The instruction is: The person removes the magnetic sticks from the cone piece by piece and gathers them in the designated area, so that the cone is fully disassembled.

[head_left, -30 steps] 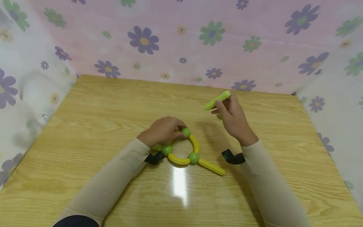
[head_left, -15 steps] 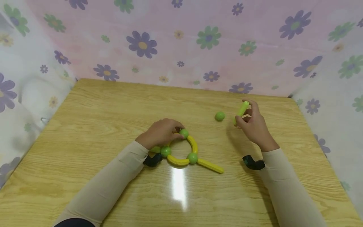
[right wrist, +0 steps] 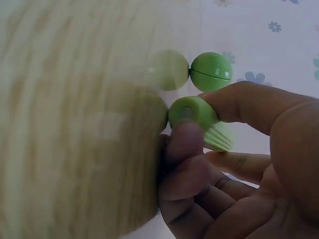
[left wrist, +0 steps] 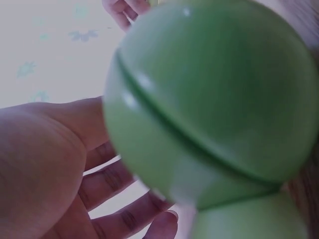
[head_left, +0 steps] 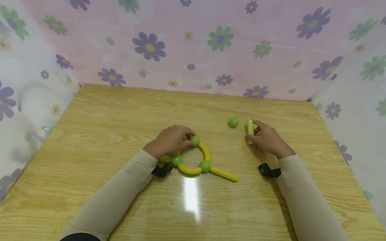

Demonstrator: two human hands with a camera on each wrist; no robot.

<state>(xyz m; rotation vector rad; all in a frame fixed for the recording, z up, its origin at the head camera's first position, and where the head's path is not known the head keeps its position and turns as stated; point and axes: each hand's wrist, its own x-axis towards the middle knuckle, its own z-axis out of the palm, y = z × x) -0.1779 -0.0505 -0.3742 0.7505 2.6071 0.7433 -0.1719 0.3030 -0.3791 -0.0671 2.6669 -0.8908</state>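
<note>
A light green stick (head_left: pixel 250 130) is pinched in the right hand (head_left: pixel 269 140), kinda toward the right edge of the wooden surface (head_left: pixel 120 113), with a loose green ball (head_left: pixel 233 122) nearby. The yellow-and-green ring (head_left: pixel 206 152) is laid roughly midway between the side edges, its top ball (head_left: pixel 195 140) (the one nearest the far edge) pinched by the left hand (head_left: pixel 170 142).

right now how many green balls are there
4: a loose ball near the right hand; on the yellow ring, a far ball at the left hand, left ball, right ball. More may be hidden.
</note>
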